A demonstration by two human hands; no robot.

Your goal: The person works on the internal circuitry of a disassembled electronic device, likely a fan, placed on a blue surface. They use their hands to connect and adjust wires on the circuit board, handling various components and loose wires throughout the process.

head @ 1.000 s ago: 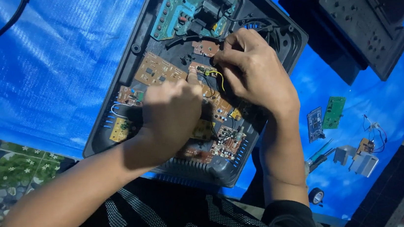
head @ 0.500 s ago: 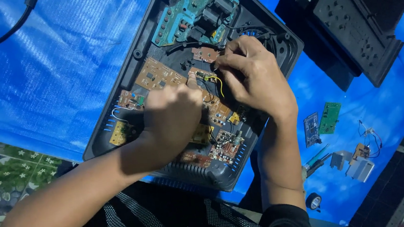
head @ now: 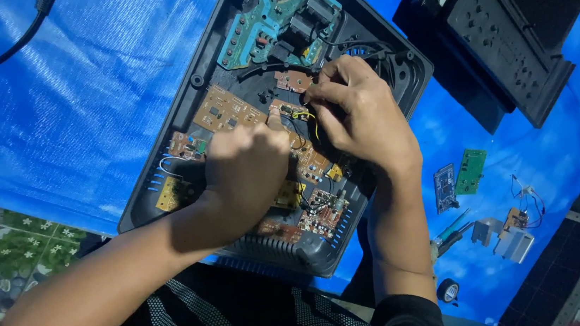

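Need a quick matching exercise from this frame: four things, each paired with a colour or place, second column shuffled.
Things:
1. teal circuit board
2. small green board
3. black cable
4. tape roll

Places:
A. top left, on the blue tarp
B. upper part of the open black casing
C. bottom right, beside the right forearm
D. loose on the tarp, right of the casing

Pairs: 1-B, 2-D, 3-A, 4-C

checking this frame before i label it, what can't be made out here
- Head view: the left hand is blurred and covers the brown circuit boards beneath it; what it holds cannot be told.
- The right hand hides whatever its fingertips pinch by the yellow wire.
- The black back cover is cut off by the top edge.
- The small loose parts are too small to identify.
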